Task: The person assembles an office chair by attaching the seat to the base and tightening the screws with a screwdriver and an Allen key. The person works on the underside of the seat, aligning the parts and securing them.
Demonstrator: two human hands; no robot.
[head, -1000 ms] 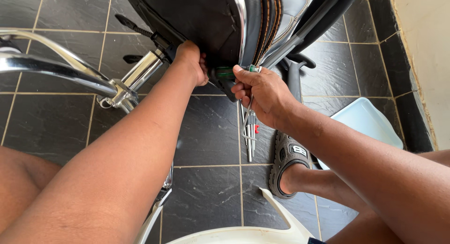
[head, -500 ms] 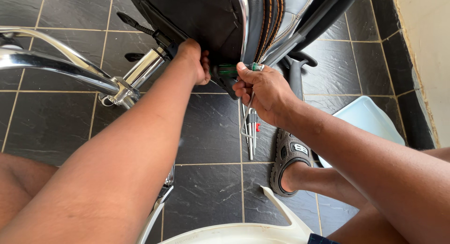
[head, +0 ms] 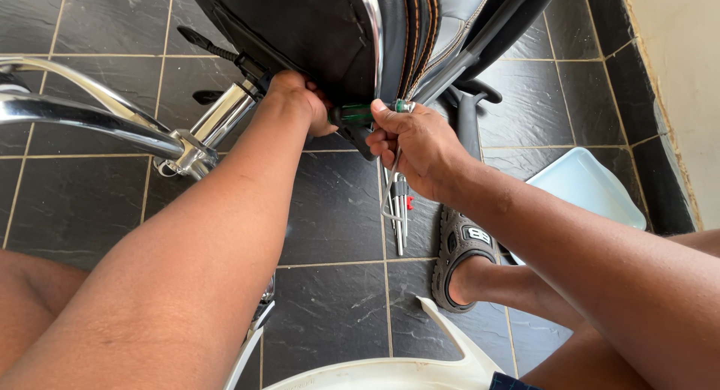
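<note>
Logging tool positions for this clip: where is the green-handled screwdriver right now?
Head view, upper centre: the green-handled screwdriver is gripped by the right hand, beside the left hand, under the black chair seat.

The green-handled tool (head: 358, 115) tip is hidden behind the left hand (head: 304, 97).

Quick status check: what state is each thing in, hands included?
left hand: pressed against the chair's underside
right hand: gripping the green-handled screwdriver
green-handled screwdriver: held level, tip hidden
office chair: tipped over, underside exposed
chrome base: lying sideways
spare tools: loose on the tiles
blue tray: flat on the floor
</note>
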